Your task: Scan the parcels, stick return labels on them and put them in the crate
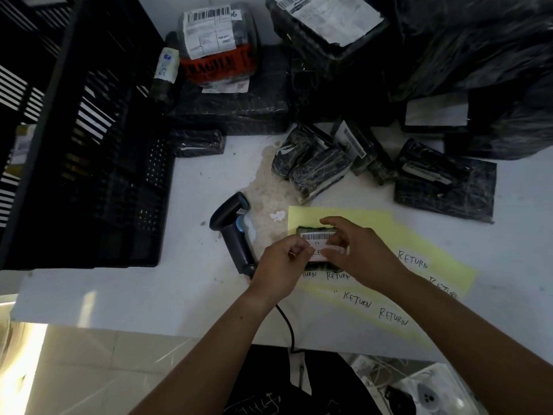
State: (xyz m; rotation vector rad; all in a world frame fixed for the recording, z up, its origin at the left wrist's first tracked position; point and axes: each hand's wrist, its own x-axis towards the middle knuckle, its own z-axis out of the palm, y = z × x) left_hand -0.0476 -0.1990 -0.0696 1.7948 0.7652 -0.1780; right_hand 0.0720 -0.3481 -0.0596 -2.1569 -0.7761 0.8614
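- Pinched between the thumb and a finger of the left hand is the left end of a white return label.
- The return label is held flat over the top of a small parcel, and part of a hand-written word can be seen on it.
- The right hand is spread wide over the right side of the small parcel. Its thumb is pressed on the return label, and one fingertip is laid on the far edge of the small parcel.
- The small parcel is wrapped in dark plastic, and a barcode can be seen on its top. It is laid on a yellow sheet near the middle of the front edge of the desk.
- More stickers with "RETURN" written on them are kept on the yellow sheet, toward the front right corner.
- A black scanner with blue parts is laid on the desk just left of the small parcel, close to the left hand. Its cable is hung over the front edge.
- A big black crate is stood at the left edge of the desk.
- Many more parcels in dark wrap are piled along the back edge and in the back right corner. One of them is bound with red tape.
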